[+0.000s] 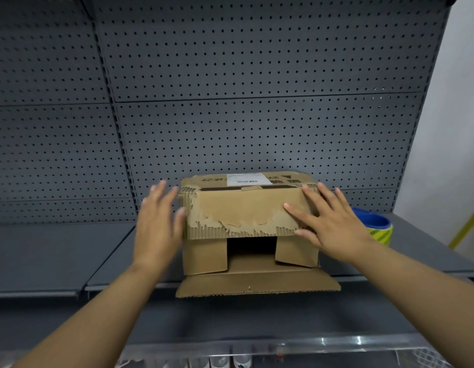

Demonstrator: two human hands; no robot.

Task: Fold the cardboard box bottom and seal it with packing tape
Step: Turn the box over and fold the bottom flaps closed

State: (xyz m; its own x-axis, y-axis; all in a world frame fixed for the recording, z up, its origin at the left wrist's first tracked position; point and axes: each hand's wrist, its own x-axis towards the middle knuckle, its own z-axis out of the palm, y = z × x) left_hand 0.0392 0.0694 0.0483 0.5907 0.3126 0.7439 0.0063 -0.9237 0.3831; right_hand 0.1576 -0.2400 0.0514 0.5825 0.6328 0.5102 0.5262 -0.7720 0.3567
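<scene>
Folding just starting: right hand (pixel 334 224), fingers spread, pressing top flap (pixel 241 213) of cardboard box (pixel 246 251) at shelf (pixel 44 256) front edge; left hand (pixel 157 224) open beside it; bottom flap (pixel 257 284) lying open; tape roll (pixel 379 229) waiting, untouched.

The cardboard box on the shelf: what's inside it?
Through the gap between the flaps, the cardboard box shows only a dark hollow and bare cardboard floor. The top flap and two side flaps hide the rest, so any contents cannot be seen.

Worn brown cardboard box (pixel 246 208) on its side on grey shelf, flaps part-open, tape roll (pixel 378 229) just right
</scene>
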